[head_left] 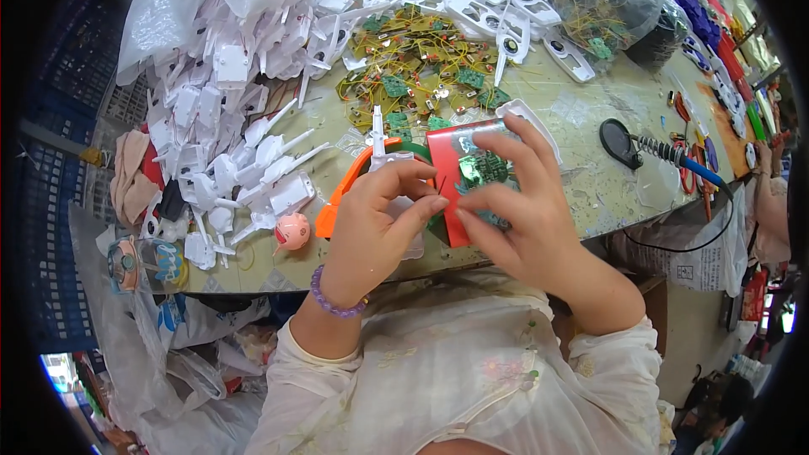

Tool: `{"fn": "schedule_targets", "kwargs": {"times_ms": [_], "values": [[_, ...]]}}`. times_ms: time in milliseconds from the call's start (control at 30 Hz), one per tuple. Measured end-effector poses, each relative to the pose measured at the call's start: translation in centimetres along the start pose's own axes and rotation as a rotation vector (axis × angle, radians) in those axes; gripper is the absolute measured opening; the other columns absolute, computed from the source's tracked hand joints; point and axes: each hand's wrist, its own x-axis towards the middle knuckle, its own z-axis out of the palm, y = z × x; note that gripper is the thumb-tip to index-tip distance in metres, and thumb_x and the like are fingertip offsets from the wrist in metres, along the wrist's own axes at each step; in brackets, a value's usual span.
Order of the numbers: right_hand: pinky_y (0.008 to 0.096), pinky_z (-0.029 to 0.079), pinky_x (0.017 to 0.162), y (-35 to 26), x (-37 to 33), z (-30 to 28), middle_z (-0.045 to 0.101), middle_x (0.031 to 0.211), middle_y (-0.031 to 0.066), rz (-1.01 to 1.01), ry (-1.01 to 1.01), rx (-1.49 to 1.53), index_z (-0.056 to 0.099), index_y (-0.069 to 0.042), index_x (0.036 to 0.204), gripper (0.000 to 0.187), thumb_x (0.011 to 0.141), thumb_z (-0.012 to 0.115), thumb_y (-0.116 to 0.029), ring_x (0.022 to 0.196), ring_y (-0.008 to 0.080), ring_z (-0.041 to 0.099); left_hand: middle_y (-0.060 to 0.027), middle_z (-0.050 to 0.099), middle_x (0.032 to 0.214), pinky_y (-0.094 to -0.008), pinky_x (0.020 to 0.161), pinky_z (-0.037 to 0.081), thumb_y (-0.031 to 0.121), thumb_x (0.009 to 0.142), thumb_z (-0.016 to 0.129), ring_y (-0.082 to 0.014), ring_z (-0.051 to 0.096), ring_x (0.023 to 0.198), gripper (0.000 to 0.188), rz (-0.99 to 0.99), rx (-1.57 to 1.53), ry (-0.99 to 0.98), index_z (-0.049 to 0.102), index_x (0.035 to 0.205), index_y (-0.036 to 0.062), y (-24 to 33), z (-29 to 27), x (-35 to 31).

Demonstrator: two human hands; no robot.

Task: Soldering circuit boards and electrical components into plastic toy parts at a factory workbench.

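Observation:
My left hand (375,215), with a purple bead bracelet at the wrist, is closed, thumb and fingertips drawn together. Any small thing between them is too small to make out. My right hand (527,211) hovers over a red box (444,152), its thumb and index tips slightly apart near the red edge and the other fingers spread. Green circuit boards (482,167) show on the red box, partly under the right fingers. Behind my left hand stands an orange tape holder-like piece (341,190). A white plastic housing (379,139) rises beside it, its lower part hidden.
White plastic parts (244,109) are heaped at left, with white shells (480,0) at the back. Wired green boards (400,84) lie mid-table. A blue-handled soldering iron (695,170) rests in its coiled stand at right. A pink ball-shaped item (292,231) sits near the front edge.

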Motion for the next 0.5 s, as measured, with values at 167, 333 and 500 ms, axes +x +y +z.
{"fn": "schedule_targets", "kwargs": {"times_ms": [167, 333, 500], "values": [[0.0559, 0.032, 0.097, -1.0, -3.4, 0.9, 0.051, 0.122, 0.0140, -0.110, -0.010, -0.092, 0.063, -0.009, 0.075, 0.014, 0.064, 0.071, -0.012, 0.120, 0.0409, 0.040, -0.0048, 0.065, 0.075, -0.0330, 0.073, 0.043, 0.009, 0.071, 0.070, -0.0220, 0.060, 0.073, 0.008, 0.323, 0.389, -0.038, 0.068, 0.078, 0.0070, -1.0, 0.0, 0.8], [0.0453, 0.042, 0.089, 0.1, -3.3, 0.6, 0.058, 0.108, 0.0129, 0.013, 0.158, 0.022, 0.062, -0.006, 0.089, 0.022, 0.070, 0.072, -0.011, 0.106, 0.0367, 0.051, -0.0014, 0.061, 0.070, -0.0357, 0.079, 0.041, 0.010, 0.067, 0.071, -0.0189, 0.058, 0.070, 0.009, 0.502, 0.601, -0.030, 0.067, 0.075, 0.0097, -0.9, 0.3, 1.3], [0.0409, 0.042, 0.084, 1.4, -1.4, 0.6, 0.061, 0.098, 0.0088, 0.109, 0.200, -0.060, 0.061, -0.003, 0.093, 0.023, 0.071, 0.069, -0.008, 0.098, 0.0316, 0.054, -0.0011, 0.059, 0.072, -0.0359, 0.078, 0.042, 0.010, 0.066, 0.073, -0.0186, 0.057, 0.073, 0.013, 0.637, 0.825, -0.024, 0.066, 0.076, 0.0108, -0.6, 0.5, 1.5]]}}
